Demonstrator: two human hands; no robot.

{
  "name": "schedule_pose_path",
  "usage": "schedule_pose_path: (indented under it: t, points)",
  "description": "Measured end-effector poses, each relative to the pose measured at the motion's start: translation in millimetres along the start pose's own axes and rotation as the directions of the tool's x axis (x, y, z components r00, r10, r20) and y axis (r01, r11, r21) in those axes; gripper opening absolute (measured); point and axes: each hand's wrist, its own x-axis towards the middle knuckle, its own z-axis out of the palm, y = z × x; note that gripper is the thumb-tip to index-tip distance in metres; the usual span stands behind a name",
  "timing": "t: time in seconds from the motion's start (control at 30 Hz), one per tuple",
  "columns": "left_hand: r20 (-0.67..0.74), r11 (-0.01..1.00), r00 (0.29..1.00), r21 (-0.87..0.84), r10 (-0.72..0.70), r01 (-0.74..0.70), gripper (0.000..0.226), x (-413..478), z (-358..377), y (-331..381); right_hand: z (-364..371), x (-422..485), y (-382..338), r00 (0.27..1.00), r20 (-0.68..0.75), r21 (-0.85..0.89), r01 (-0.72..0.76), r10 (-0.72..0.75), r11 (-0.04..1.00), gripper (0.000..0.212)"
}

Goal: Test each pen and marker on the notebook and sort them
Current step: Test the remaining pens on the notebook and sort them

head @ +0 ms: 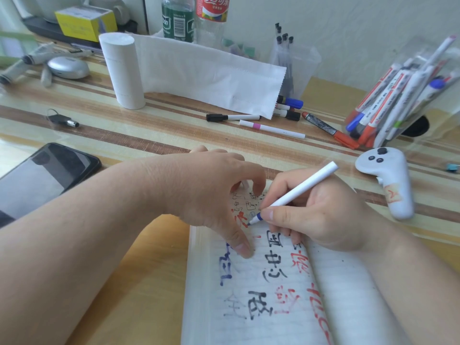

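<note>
**Head view.** Your right hand [316, 215] pinches a white marker [298, 192] between thumb and fingers. Its blue tip touches the upper part of the left page of the open notebook [273, 295], among black, red and blue test marks. Your left hand [211, 192] is spread and holds nothing; its thumb and arched fingertips press the page flat.

The step in hand appears to be this marker's test stroke. The next move calls for lifting the tip, reading the line, then placing the marker in a group. That could be with the pink-banded marker [271, 129] and others loose on the tabletop [149, 135], or in the clear holder [398, 95] of markers. Which group means what cannot be told.

The fresh stroke is hidden between your hands, and no cap for this marker is seen. A tissue sheet [199, 70] covers parts of several markers. The frame cuts off the notebook's near edge.
</note>
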Motion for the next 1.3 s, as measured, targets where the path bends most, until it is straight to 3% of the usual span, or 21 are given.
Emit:
schedule_pose_path:
  t: [0.3,0.57,0.9,1.13,1.3]
  points:
    - [-0.008,1.000,1.000,0.000,0.000,0.000,0.083,0,2,-2,-2,3,-2,0.998,-0.056,-0.156,-0.010,0.002,0.988,0.006]
    - [-0.011,1.000,1.000,-0.010,0.003,-0.003,0.083,0,3,-2,-11,-4,8,0.991,-0.128,0.099,-0.017,0.030,0.995,0.006]
    - [-0.066,0.997,0.995,0.022,0.081,-0.080,0.083,0,9,6,-9,-5,8,0.997,-0.081,0.082,0.024,-0.018,0.996,0.006]
    - [-0.053,0.997,0.996,0.015,0.072,-0.071,0.084,6,9,7,-10,-4,11,0.986,-0.150,0.018,0.072,-0.068,0.997,0.006]
    - [-0.062,0.997,0.995,0.008,0.081,-0.081,0.084,6,10,6,-10,-5,11,0.990,-0.125,0.015,0.065,-0.063,0.998,0.005]
